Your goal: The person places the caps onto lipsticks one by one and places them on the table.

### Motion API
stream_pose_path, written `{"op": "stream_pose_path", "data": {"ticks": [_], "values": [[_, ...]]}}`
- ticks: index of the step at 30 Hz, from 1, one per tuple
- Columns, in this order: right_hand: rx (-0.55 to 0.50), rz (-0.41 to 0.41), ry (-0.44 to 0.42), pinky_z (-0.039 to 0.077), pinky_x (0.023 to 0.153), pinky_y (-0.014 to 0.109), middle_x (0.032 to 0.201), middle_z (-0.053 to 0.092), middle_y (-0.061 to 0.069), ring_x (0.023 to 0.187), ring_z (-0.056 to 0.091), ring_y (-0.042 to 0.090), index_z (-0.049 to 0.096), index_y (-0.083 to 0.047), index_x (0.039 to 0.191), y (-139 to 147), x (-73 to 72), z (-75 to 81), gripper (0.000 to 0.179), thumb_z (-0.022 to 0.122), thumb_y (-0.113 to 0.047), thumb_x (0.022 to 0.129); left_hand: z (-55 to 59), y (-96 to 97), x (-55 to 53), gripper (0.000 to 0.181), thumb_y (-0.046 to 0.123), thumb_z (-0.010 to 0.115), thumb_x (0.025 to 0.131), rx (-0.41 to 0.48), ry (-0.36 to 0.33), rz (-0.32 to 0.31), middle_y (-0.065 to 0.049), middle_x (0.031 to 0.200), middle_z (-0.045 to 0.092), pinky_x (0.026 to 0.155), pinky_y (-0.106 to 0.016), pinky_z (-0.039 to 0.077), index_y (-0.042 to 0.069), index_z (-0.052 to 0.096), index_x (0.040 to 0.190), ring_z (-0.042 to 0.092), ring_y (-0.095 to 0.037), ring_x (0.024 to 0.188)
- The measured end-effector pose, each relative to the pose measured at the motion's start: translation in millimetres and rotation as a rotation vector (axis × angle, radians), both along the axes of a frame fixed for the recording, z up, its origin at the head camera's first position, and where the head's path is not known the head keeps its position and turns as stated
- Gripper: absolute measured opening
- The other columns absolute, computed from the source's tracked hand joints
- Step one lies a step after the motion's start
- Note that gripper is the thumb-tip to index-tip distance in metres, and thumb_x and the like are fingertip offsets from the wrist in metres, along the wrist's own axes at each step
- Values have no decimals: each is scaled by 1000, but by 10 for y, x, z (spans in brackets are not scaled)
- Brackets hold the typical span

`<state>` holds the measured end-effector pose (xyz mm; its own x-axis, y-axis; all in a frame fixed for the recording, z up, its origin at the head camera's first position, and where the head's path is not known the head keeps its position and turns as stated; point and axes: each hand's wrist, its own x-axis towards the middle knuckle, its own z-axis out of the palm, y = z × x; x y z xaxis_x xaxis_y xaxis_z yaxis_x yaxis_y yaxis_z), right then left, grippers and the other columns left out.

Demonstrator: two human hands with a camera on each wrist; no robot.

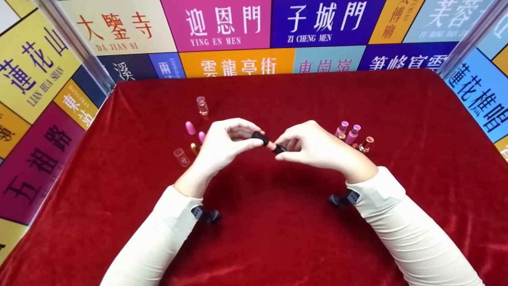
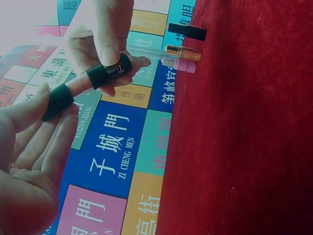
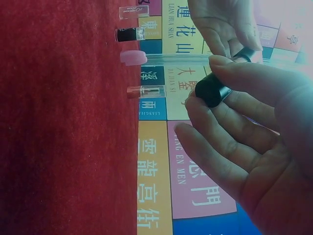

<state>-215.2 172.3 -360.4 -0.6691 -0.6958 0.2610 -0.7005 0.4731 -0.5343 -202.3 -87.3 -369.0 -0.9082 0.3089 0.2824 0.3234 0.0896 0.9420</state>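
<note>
Both hands meet over the table, holding one slim lipstick with black ends and a peach middle section. My left hand pinches one black end between thumb and fingers. Thumb and fingers of my right hand pinch the other black end, which carries pale lettering in the left wrist view. A clear band shows beside the peach section there. The lipstick slants down toward the right hand in the head view. In the right wrist view, the right fingers partly cover the lipstick.
Red velvet covers the table. Left of the hands lie a clear cap with a red end, pink caps, a gold piece and a clear cap. On the right stand pink lipsticks and a red-and-gold lipstick. Lettered panels surround the table.
</note>
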Motion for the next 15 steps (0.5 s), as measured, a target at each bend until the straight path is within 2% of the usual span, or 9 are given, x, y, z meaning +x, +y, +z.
{"op": "stream_pose_path", "data": {"ticks": [15], "values": [[-18, 0, 33, 63, 74, 37, 93, 79, -1, 78, 74, 14, 83, -11, 105, -28, 14, -3, 19, 88, -19, 90, -23, 16, 7, 23, 5, 88, 87, -11, -1, -4, -8, 98, 81, 85, -31, 61, 1, 80, 108, 78, -22, 91]]}}
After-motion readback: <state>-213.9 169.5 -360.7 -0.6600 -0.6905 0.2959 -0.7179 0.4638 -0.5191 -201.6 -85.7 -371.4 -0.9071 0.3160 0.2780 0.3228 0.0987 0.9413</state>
